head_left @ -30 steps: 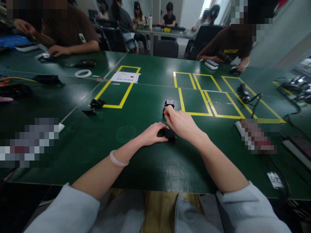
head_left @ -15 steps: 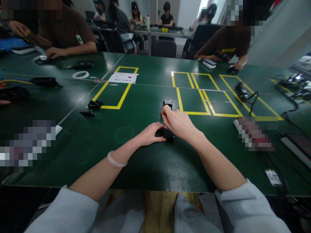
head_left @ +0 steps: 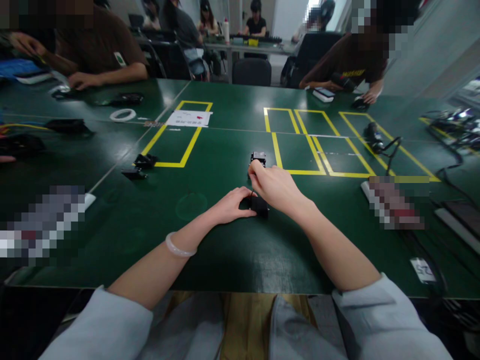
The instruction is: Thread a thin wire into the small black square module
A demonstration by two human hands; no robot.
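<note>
Green desk [head_left: 225, 240] surface, near the middle of its front half: a small black block [head_left: 261, 206] sits there, the left hand [head_left: 230, 207] lying flat with fingers closed on its left side. Just above it, the right hand [head_left: 275, 187] pinches a thin wire [head_left: 252, 192] rising from the block, fingertips touching a second black part [head_left: 258, 158]. Yellow tape rectangles [head_left: 180, 135] lie beyond.

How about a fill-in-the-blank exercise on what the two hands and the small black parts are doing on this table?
The left hand rests against a small black box-shaped part on the dark ___ table.
A translucent white bangle sits on the ___ wrist.
A second small black part lies just beyond the fingertips of the right hand, beside rectangles taped in ___.
Missing words: green; left; yellow.
</note>
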